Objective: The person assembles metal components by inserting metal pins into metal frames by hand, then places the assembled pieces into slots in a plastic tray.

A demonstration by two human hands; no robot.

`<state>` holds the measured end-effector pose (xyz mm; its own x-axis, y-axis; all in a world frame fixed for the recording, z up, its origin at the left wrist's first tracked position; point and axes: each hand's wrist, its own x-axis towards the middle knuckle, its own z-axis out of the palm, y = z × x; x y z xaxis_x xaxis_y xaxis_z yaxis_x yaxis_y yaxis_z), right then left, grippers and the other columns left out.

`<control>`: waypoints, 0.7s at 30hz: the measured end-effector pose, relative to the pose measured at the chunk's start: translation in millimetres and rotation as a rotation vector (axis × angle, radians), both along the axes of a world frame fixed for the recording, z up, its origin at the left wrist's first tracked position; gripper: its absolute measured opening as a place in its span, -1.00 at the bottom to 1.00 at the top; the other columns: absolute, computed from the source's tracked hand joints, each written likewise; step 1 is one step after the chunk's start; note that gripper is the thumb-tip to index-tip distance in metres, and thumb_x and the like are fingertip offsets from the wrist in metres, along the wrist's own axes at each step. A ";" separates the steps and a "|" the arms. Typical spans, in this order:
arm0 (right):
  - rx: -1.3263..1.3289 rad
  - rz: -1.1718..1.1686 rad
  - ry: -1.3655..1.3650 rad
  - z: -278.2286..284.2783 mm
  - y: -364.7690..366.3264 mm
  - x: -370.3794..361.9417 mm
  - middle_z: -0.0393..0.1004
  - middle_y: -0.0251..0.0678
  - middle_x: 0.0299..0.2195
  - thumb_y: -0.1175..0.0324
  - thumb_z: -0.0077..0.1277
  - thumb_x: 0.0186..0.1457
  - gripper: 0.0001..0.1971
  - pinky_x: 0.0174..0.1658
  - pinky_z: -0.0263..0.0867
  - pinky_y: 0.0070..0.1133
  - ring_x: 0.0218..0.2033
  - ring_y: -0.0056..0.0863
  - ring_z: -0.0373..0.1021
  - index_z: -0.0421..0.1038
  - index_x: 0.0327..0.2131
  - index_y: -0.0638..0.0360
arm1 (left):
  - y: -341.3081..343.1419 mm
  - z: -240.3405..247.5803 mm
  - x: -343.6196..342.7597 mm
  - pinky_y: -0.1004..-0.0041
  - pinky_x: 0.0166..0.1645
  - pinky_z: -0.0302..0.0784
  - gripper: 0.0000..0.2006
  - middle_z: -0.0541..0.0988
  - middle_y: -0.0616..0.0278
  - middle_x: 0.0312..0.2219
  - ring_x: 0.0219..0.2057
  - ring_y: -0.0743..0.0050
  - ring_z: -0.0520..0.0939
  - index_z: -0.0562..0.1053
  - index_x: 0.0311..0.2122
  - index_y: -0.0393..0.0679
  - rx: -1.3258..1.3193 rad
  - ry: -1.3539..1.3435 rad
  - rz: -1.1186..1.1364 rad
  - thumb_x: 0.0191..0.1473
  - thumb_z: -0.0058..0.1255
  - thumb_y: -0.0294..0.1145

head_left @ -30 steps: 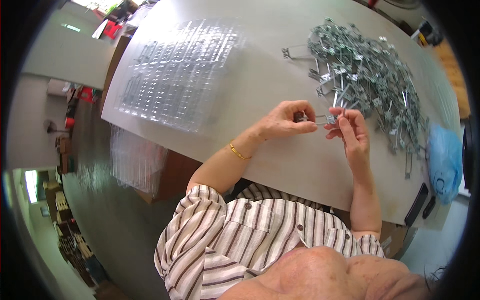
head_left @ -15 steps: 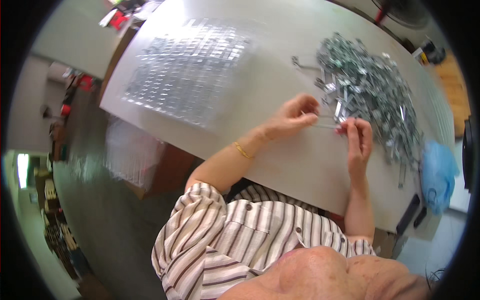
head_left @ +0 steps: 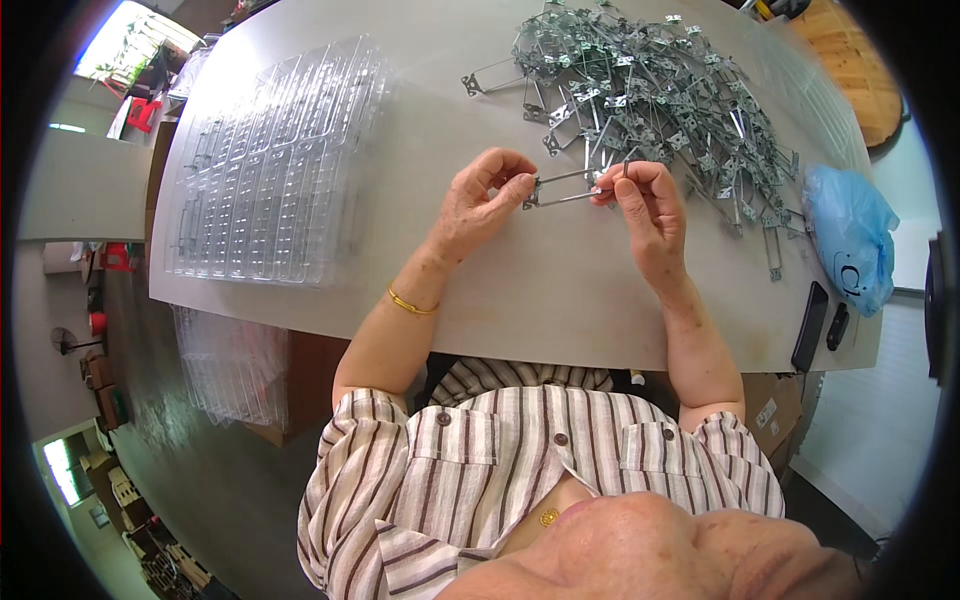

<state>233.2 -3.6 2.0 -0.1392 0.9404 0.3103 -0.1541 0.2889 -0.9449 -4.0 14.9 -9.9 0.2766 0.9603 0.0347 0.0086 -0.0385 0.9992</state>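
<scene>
A thin metal frame (head_left: 568, 199), with two parallel rods and a small plate at its left end, is stretched between my hands above the table. My left hand (head_left: 482, 202) pinches the plate end between thumb and fingers. At the other end, my right hand (head_left: 652, 215) has its fingers closed around the rods; a small dark bit shows by its thumb, too small to name. Just beyond my hands lies a large tangled heap of similar metal frames (head_left: 640, 95). One loose frame (head_left: 490, 85) sticks out on the heap's left side.
Clear plastic trays (head_left: 270, 170) with slots sit on the left of the pale table (head_left: 420, 320). More clear trays (head_left: 235, 365) are below the table edge. To the right are a blue plastic bag (head_left: 850, 240), a black phone (head_left: 810, 327) and a small black object (head_left: 838, 327).
The view has shifted, so the table's contents sit differently in the picture. Both hands still hold a metal piece between them, which now shows its two rods more plainly.
</scene>
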 end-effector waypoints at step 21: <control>0.112 -0.138 -0.077 -14.0 5.1 0.4 0.38 -0.39 -0.25 0.46 -0.10 0.33 -0.93 -0.32 0.38 -0.68 -0.36 -0.70 0.33 0.34 -0.15 0.19 | -2.3 9.7 -0.3 0.58 -0.28 0.44 -0.85 0.55 0.40 -0.45 -0.38 0.74 0.48 0.52 -0.26 -0.26 -0.023 -0.007 0.052 0.21 0.11 -0.38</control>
<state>233.6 1.5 -12.1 -0.0390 0.9124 0.4075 -0.0342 0.4064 -0.9131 -4.3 12.6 -0.2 0.2265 0.9739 0.0141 0.0025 -0.0150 0.9999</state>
